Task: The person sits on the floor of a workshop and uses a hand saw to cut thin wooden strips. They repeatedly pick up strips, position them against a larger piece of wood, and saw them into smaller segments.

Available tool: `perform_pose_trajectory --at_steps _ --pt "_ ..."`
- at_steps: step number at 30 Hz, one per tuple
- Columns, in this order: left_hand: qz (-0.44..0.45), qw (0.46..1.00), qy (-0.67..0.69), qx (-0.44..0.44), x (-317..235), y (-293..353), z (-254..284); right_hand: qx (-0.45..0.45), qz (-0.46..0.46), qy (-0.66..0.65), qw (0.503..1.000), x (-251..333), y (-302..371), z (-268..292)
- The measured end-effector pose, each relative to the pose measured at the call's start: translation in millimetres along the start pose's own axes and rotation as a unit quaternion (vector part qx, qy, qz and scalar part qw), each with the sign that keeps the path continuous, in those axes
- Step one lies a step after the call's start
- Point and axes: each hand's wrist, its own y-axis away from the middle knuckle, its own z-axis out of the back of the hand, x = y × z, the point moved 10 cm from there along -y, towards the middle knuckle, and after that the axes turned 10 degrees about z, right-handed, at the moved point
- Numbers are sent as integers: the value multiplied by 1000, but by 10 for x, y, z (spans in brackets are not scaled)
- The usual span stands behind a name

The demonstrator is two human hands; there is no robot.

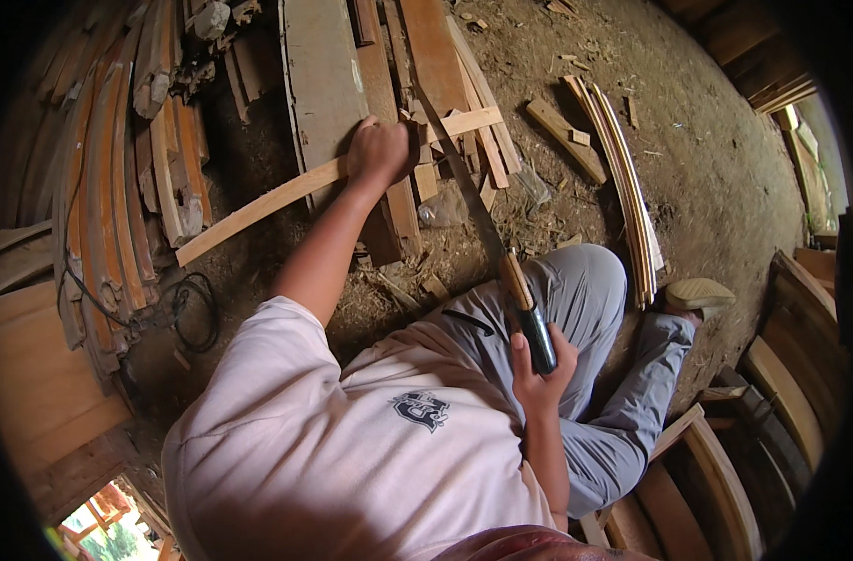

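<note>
The left hand point(381, 151) presses down on a pale wooden strip point(267, 209) that lies slantwise over several boards point(322, 84). The right hand point(542, 383) grips the dark handle of a saw point(473, 201), whose long blade crosses the strip near its right end. A bundle of thin slats point(623, 187) lies on the dirt floor point(697, 206), and a coiled black cord point(211, 318) lies near stacked planks point(97, 206) at left.

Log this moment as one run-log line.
left hand: gripping pale wooden strip | right hand: gripping handsaw | handsaw: crossing wooden strip
</note>
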Motion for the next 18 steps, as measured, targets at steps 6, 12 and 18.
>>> perform_pose_trajectory --at_steps 6,12,18 --pt "8 999 -13 -28 80 -9 -98 23 -31 -12 999 -21 152 111" --pt "0 999 -38 3 48 -32 -153 -4 25 -25 999 75 128 203" --pt "-16 999 -34 -24 71 -8 -149 9 52 -6 999 166 154 274"
